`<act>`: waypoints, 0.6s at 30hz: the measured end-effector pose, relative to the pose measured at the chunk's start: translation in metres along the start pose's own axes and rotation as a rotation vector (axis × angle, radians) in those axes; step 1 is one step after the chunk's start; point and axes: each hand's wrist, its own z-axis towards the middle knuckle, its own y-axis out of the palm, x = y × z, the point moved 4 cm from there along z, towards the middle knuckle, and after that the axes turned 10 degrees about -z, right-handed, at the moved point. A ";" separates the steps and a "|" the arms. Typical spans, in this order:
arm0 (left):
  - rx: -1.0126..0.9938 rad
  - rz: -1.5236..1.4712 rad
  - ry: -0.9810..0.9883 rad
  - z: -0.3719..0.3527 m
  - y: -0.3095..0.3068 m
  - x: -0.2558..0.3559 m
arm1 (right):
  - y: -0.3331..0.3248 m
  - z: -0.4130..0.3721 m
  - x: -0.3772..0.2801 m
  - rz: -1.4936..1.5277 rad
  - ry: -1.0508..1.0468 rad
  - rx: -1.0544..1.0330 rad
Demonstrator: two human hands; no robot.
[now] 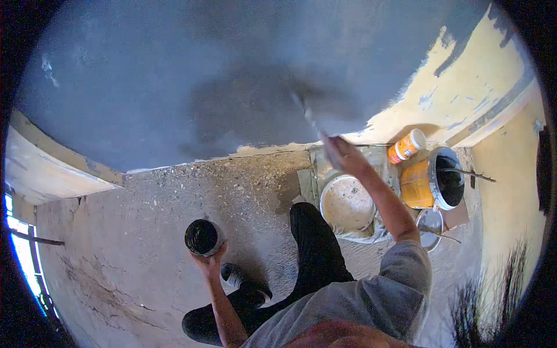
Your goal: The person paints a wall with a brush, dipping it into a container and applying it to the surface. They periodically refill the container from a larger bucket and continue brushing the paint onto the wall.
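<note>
My left hand is closed around the side of a small round paint pot, whose opening shows dark paint. My right hand, somewhat blurred, grips the handle of a paintbrush. The brush reaches up and left, its tip at or close to the wall; contact cannot be made out. Dark grey-blue paint covers most of this wall, while pale yellow shows along its right side and lower edge.
Right of my right arm stand an orange-and-white tub and a large yellow bucket with a stick in its dark paint. A whitish round lid lies on a sheet, near a smaller container. Bristles show lower right.
</note>
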 end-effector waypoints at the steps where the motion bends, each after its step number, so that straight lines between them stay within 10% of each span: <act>1: 0.007 0.002 0.003 -0.003 0.001 0.008 | 0.018 -0.015 -0.018 -0.157 -0.096 -0.087; 7: -0.024 0.043 0.049 -0.003 0.002 0.025 | 0.007 -0.025 -0.027 0.084 0.026 -0.706; 9: 0.012 0.446 0.176 -0.008 0.018 0.051 | -0.076 0.038 -0.024 0.192 0.233 -0.583; 12: -0.014 0.046 0.051 -0.002 0.009 0.024 | -0.155 0.064 0.016 -0.697 -0.265 0.020; 13: -0.014 0.042 0.052 -0.003 0.013 0.031 | -0.183 0.078 0.027 -0.169 0.073 -0.090; 17: -0.043 0.097 0.093 -0.001 0.024 0.035 | -0.223 0.108 -0.014 -0.431 -0.038 0.140; 18: -0.041 0.040 0.110 0.000 0.021 0.030 | -0.204 0.101 -0.006 0.050 0.239 -0.116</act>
